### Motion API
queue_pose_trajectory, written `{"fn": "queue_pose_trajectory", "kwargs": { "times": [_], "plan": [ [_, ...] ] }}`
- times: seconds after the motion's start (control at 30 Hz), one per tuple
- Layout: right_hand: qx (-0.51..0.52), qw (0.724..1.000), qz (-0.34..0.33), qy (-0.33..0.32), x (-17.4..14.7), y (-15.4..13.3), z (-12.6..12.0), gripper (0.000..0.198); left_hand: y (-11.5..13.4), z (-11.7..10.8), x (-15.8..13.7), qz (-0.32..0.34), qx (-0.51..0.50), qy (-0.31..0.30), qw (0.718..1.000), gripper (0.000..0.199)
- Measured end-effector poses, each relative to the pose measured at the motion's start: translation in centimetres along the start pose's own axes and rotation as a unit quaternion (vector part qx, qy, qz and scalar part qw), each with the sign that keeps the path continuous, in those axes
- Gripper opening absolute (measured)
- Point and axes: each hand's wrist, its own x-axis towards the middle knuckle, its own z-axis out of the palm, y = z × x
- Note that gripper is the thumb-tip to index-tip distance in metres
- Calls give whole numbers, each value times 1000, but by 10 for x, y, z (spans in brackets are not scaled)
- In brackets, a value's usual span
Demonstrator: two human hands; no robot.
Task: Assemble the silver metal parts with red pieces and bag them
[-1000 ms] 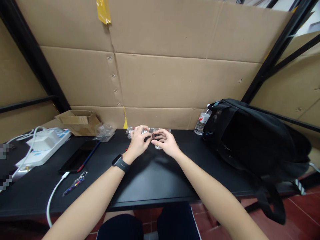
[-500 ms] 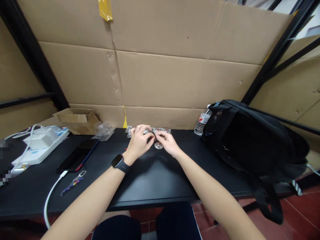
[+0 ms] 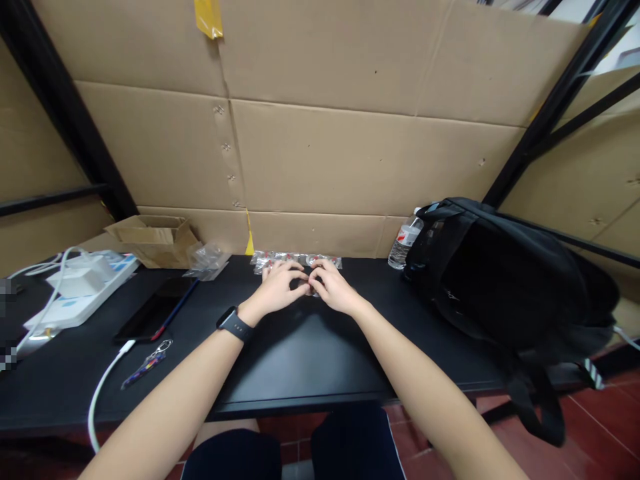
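Poised with curled fingers point(image 3: 297, 274) of left hand point(image 3: 281, 287) and right hand point(image 3: 334, 286) close together at a mostly hidden disc point(image 3: 315, 294); cannot tell whether grasping it. Beyond the fingers, plastic packets point(image 3: 261, 256) on the counter point(image 3: 310, 363).

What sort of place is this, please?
Probably a makeshift desk or work bay, though I can't tell in what kind of building: creased brown cardboard panels wall in a flat black tabletop, with slanting black metal posts at both sides.
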Motion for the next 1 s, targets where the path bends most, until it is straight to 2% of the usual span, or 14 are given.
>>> {"fn": "queue_pose_trajectory", "kwargs": {
  "times": [0.07, 0.13, 0.27, 0.37, 0.47, 0.57, 0.6, 0.67, 0.73, 0.8, 0.9, 1.0],
  "plan": [
    [0, 1000, 2, 7, 0, 0, 0, 12, -4, 5, 0, 17, -11, -48, 999, 24],
    [-4, 1000, 1, 11, -1, 0, 1, 12, -8, 8, 1, 28, -36, -66, 997, 24],
    [-11, 1000, -2, -3, -1, 0, 5, 12, -14, 13, 5, 22, -66, -40, 997, 16],
    [-14, 1000, -3, -28, 2, 2, 1, 15, -20, 15, 5, 4, -50, -28, 998, 13],
    [-41, 995, 24, -90, 3, 11, -17, 22, -23, 18, 3, -29, -2, -38, 999, 13],
    [-106, 982, 92, -128, -1, 27, -42, 25, -24, 20, 1, -43, 30, -52, 997, 15],
    [-126, 973, 121, -148, -3, 34, -50, 36, -25, 19, 2, -44, 34, -51, 997, 17],
    [-144, 953, 166, -208, -9, 46, -61, 57, -31, 13, 3, -53, 40, -37, 997, 20],
    [-127, 938, 192, -259, -13, 56, -68, 62, -43, 4, 5, -70, 57, -20, 996, 23],
    [-109, 931, 210, -279, -15, 62, -69, 59, -62, -10, 5, -88, 89, -21, 992, 24],
    [-108, 928, 224, -279, -15, 65, -69, 51, -95, -31, -1, -112, 100, -76, 986, 19],
    [-112, 927, 225, -278, -15, 64, -69, 49, -118, -43, -8, -103, 42, -161, 981, 21]
  ]
}}
